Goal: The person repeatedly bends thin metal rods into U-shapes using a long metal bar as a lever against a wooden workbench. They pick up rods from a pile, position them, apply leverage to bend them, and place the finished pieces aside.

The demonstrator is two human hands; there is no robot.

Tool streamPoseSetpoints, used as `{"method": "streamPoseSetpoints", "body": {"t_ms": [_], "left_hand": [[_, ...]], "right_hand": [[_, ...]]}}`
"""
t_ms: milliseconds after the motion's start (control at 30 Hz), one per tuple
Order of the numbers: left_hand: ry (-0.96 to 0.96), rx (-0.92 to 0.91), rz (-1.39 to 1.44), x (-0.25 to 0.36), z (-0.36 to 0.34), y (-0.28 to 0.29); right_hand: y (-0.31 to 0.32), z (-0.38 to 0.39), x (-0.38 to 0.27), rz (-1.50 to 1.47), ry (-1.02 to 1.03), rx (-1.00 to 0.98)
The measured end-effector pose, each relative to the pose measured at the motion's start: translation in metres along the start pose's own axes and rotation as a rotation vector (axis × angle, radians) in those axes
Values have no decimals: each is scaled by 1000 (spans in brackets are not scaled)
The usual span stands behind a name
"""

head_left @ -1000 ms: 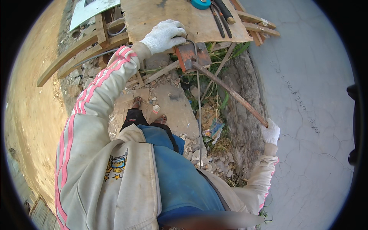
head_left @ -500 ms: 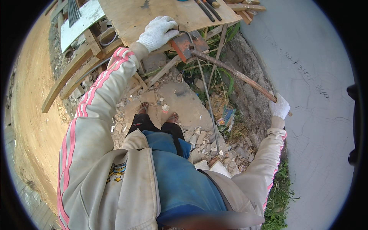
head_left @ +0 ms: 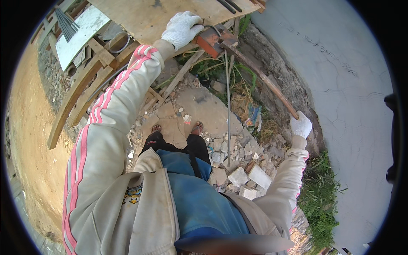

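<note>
My left hand (head_left: 182,30), in a white knitted glove, is closed at the edge of a plywood tabletop (head_left: 140,19). A thin steel rod (head_left: 228,106) leads to its fingertips; the glove hides the grip itself. Beside that hand sits a rusty orange-red metal block (head_left: 209,42). The rod curves over the block, then hangs toward the rubble. My right hand (head_left: 301,125), also gloved, is wrapped round the lower end of a long rusty lever bar (head_left: 265,78). The bar's upper end meets the block.
Curved wooden planks (head_left: 76,97), a white board (head_left: 80,36) and a bundle of rods (head_left: 66,24) are at the left. Broken rubble (head_left: 250,174) surrounds my feet. A grey wall (head_left: 348,106) rises on the right, with grass (head_left: 321,195) at its base.
My right hand has drawn the lever bar's lower end left and toward me, so it slopes more steeply. The hanging rod now stands nearly straight. My left hand stays by the block.
</note>
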State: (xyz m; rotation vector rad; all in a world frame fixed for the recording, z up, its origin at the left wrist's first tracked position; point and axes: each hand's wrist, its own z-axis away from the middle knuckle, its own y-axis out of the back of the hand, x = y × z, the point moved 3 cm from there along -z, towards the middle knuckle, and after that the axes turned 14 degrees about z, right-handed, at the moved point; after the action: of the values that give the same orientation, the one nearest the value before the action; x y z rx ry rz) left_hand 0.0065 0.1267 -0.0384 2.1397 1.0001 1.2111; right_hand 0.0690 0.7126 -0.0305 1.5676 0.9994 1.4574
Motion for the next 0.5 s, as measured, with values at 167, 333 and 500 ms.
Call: {"method": "streamPoseSetpoints", "body": {"t_ms": [167, 333, 500], "left_hand": [[-34, 58, 32, -5, -3, -8], [11, 31, 2, -15, -7, -13], [11, -22, 164, -16, -8, -7]], "right_hand": [[34, 81, -21, -14, -109, 20], [52, 171, -71, 40, -314, -78], [78, 242, -122, -15, -407, -101]]}}
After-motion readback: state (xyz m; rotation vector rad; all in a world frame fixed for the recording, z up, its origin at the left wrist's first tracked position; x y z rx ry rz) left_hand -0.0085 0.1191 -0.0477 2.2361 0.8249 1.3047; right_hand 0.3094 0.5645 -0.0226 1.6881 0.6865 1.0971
